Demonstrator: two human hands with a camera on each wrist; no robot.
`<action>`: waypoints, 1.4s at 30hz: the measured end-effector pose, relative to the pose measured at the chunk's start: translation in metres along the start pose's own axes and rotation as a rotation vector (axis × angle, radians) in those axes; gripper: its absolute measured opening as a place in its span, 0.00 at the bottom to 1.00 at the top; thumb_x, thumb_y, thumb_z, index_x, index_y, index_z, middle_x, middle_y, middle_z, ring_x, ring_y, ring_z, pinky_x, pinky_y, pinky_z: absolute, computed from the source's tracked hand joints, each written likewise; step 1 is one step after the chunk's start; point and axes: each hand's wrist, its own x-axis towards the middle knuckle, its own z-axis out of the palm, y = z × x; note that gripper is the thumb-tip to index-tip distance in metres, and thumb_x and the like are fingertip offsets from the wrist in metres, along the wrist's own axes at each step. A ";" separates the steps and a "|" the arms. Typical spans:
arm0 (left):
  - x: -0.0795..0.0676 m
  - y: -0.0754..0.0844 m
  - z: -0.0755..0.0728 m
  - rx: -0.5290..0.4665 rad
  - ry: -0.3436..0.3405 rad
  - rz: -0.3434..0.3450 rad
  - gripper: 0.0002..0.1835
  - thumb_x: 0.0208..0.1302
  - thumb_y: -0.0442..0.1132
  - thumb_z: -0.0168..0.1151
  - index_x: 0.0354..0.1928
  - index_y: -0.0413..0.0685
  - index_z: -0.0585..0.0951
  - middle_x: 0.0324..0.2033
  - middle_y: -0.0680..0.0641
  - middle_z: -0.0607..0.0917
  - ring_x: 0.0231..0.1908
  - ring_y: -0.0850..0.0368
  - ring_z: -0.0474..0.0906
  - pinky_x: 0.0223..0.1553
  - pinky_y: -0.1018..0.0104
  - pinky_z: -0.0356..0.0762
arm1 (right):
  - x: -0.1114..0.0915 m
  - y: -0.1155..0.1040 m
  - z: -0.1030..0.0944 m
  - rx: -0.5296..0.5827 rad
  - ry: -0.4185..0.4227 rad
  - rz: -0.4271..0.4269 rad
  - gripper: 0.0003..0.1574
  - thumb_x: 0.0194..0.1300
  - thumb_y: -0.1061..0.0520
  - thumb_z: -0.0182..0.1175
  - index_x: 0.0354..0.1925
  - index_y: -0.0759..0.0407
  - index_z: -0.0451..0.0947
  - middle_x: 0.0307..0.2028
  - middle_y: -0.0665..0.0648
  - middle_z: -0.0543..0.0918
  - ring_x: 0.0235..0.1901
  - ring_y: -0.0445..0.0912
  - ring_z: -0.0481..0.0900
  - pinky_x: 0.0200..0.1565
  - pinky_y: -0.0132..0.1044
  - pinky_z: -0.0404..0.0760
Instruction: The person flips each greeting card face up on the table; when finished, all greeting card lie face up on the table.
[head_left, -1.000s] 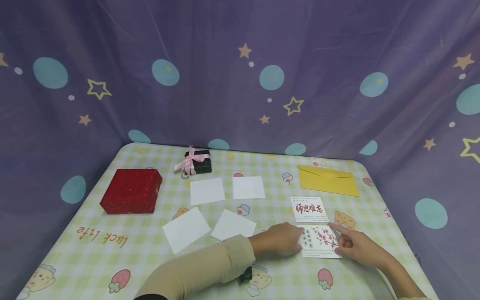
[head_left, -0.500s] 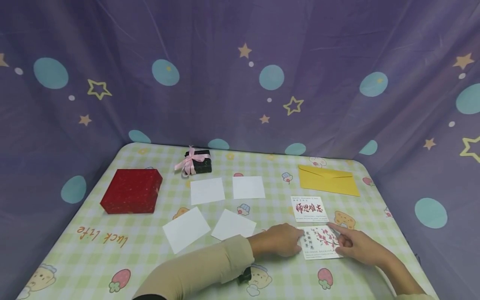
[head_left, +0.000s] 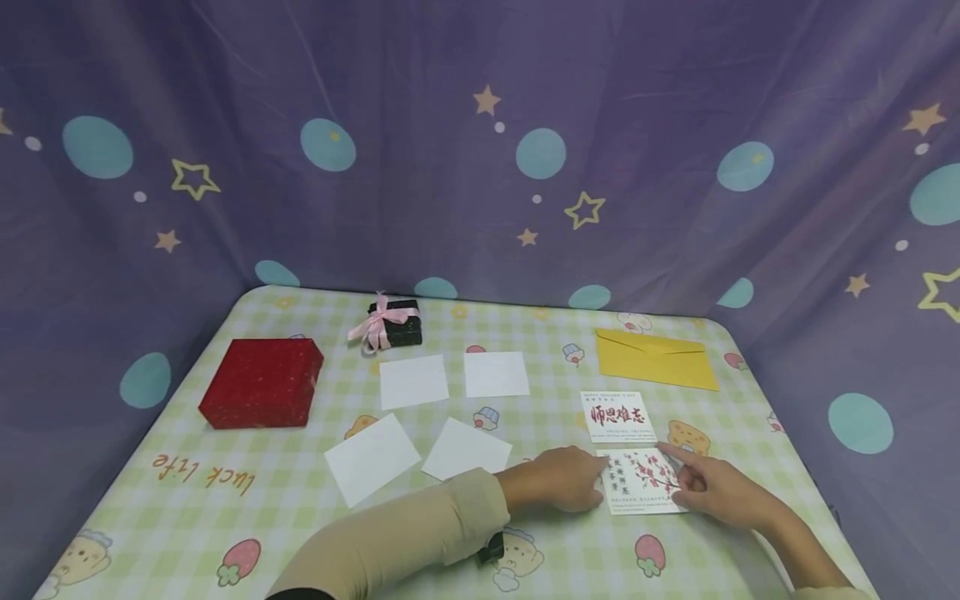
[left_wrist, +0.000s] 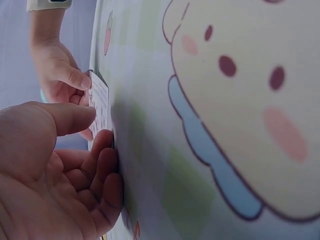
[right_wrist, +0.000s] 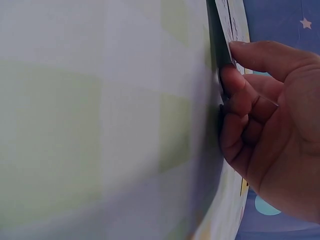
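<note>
A white greeting card (head_left: 630, 483) printed with red blossoms and dark characters lies toward the right of the table. My left hand (head_left: 567, 479) holds it at the left edge, with thumb and curled fingers close together there in the left wrist view. My right hand (head_left: 716, 492) pinches the right edge; in the right wrist view the thumb (right_wrist: 260, 54) is on the printed face and fingers are tucked beneath. The right index finger extends along the card's top right corner. Just behind lies a second card (head_left: 618, 418) with large red characters, its lower edge nearly meeting the held card.
A yellow envelope (head_left: 656, 360) lies at the back right. Several blank white cards (head_left: 414, 382) are spread mid-table. A red box (head_left: 262, 383) stands at left, and a black gift box (head_left: 405, 325) with pink ribbon behind. A dark object (head_left: 491, 550) shows beside the left sleeve.
The held greeting card tilted and dipped slightly toward the front, then came back up, straightened, and sits a little farther right. Both hands have barely moved.
</note>
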 end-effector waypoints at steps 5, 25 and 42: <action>0.000 0.000 0.000 0.011 -0.001 0.004 0.34 0.70 0.53 0.60 0.76 0.61 0.66 0.63 0.57 0.82 0.55 0.65 0.80 0.54 0.69 0.78 | 0.000 -0.002 -0.002 -0.003 -0.014 0.010 0.46 0.67 0.54 0.67 0.75 0.68 0.60 0.29 0.45 0.74 0.24 0.31 0.67 0.28 0.31 0.71; -0.001 0.000 -0.002 -0.006 0.019 0.007 0.33 0.69 0.53 0.61 0.75 0.62 0.69 0.60 0.57 0.84 0.47 0.65 0.80 0.48 0.70 0.77 | 0.002 -0.007 -0.001 -0.055 0.038 0.070 0.40 0.70 0.53 0.64 0.74 0.62 0.64 0.22 0.43 0.69 0.20 0.32 0.63 0.25 0.31 0.68; -0.021 -0.058 -0.029 -0.188 0.131 0.029 0.23 0.71 0.46 0.60 0.66 0.53 0.79 0.22 0.60 0.78 0.22 0.65 0.72 0.31 0.72 0.71 | 0.054 -0.034 -0.014 -0.114 0.150 -0.057 0.30 0.72 0.61 0.60 0.70 0.64 0.70 0.30 0.44 0.77 0.26 0.32 0.69 0.30 0.30 0.72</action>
